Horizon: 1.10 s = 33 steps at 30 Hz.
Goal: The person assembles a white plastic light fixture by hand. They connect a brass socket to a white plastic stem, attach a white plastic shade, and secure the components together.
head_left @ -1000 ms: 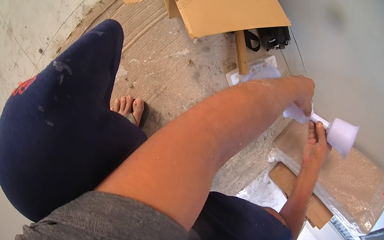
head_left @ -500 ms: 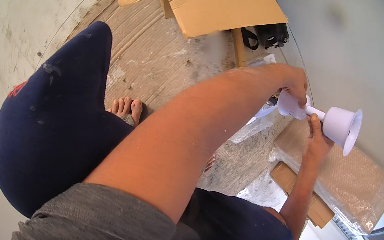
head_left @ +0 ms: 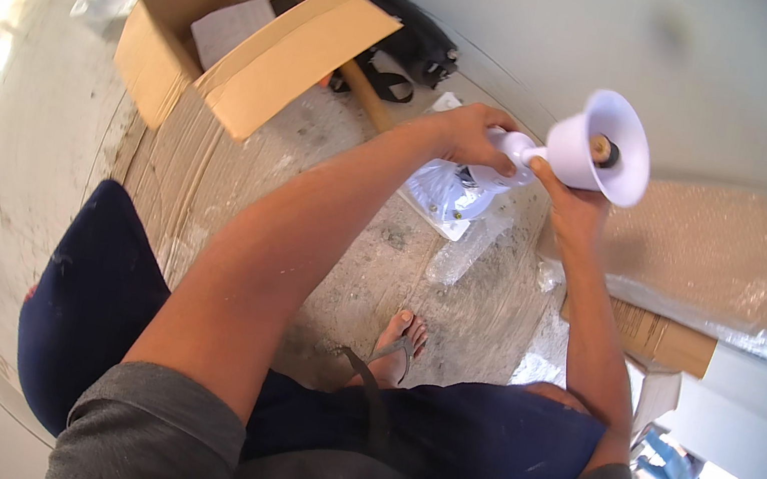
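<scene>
Gripping 1 white bell-shaped fixture, left hand curled round base, right hand closed at stem

The left hand grips the rounded end of a white fixture, and the right hand holds it by the neck, beneath its flared cup. Beyond them stands an open cardboard box, a black bag beside it; at right lies a bubble-wrapped package, near a sandalled foot's side of the floor
</scene>
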Motion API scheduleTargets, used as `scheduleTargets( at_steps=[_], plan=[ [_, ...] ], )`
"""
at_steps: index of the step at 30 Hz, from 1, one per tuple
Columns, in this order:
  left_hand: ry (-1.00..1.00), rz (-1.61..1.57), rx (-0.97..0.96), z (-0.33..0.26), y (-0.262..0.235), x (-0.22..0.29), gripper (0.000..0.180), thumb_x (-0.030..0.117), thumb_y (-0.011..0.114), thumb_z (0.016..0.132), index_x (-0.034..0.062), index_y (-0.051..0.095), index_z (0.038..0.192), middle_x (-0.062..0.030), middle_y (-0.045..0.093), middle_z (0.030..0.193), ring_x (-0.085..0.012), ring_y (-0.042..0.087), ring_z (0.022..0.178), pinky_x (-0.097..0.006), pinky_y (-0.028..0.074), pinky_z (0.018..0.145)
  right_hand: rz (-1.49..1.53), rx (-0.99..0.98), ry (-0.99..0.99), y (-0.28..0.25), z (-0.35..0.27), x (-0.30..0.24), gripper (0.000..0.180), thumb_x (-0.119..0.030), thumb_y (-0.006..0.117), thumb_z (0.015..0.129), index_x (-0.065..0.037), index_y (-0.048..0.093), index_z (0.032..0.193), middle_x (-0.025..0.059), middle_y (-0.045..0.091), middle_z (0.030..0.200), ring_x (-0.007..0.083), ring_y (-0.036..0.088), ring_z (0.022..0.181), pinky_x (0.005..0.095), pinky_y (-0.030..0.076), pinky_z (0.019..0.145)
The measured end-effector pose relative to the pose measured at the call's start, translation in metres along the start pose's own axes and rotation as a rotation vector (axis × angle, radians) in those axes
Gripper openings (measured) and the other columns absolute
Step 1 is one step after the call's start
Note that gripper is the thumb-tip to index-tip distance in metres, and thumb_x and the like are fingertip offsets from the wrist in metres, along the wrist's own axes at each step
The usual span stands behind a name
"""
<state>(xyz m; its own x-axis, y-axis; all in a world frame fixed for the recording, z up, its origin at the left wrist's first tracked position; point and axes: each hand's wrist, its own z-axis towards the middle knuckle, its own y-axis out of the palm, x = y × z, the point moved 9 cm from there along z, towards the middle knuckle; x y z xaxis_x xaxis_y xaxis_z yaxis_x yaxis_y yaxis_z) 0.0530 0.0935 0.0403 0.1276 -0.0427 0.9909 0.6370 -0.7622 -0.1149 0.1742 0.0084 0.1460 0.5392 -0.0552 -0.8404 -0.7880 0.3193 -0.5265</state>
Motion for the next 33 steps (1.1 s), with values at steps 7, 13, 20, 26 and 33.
scheduleTargets(
  at_steps=[7,13,20,26,33],
  plan=[
    [0.279,0.276,0.122,-0.005,0.014,0.037,0.067,0.043,0.084,0.074,0.0123,0.065,0.130,-0.0200,0.062,0.132,-0.0365,0.062,0.120,-0.044,0.049,0.104,0.067,-0.032,0.062,-0.001,0.008,0.024,0.057,-0.023,0.091,0.074,0.001,0.066,0.118,0.0108,0.072,0.112,0.0184,0.069,0.103,0.0338,0.057,0.088],
    [0.359,0.185,0.069,-0.007,0.024,0.041,0.043,0.023,0.073,0.092,0.0058,0.061,0.130,-0.0168,0.065,0.127,-0.0310,0.063,0.118,-0.040,0.049,0.099,-0.086,-0.124,0.025,-0.007,0.010,0.009,0.051,-0.031,0.087,0.075,-0.001,0.071,0.112,0.0147,0.075,0.101,0.0246,0.072,0.095,0.0381,0.056,0.083],
    [0.255,0.255,0.052,-0.013,0.033,0.042,0.034,0.009,0.065,0.097,-0.0005,0.060,0.128,-0.0123,0.064,0.128,-0.0226,0.058,0.121,-0.038,0.044,0.105,0.063,-0.141,0.129,-0.024,-0.017,0.096,0.035,-0.013,0.078,0.080,-0.005,0.072,0.114,0.0103,0.074,0.098,0.0199,0.071,0.088,0.0340,0.057,0.083],
    [0.222,0.291,0.211,-0.017,0.026,0.054,0.033,0.008,0.064,0.097,0.0006,0.056,0.128,-0.0175,0.060,0.134,-0.0252,0.057,0.121,-0.041,0.044,0.105,0.311,0.023,0.133,0.041,-0.063,0.168,0.044,-0.014,0.080,0.079,-0.007,0.069,0.121,0.0109,0.069,0.114,0.0238,0.066,0.106,0.0363,0.055,0.088],
    [0.176,0.245,0.276,-0.017,0.032,0.054,0.034,0.034,0.058,0.103,0.0045,0.053,0.121,-0.0238,0.054,0.139,-0.0298,0.055,0.124,-0.049,0.043,0.106,0.217,0.173,-0.042,0.053,-0.058,0.157,0.060,-0.020,0.084,0.072,-0.014,0.063,0.129,0.0086,0.059,0.128,0.0285,0.051,0.124,0.0445,0.041,0.101]
  ],
)
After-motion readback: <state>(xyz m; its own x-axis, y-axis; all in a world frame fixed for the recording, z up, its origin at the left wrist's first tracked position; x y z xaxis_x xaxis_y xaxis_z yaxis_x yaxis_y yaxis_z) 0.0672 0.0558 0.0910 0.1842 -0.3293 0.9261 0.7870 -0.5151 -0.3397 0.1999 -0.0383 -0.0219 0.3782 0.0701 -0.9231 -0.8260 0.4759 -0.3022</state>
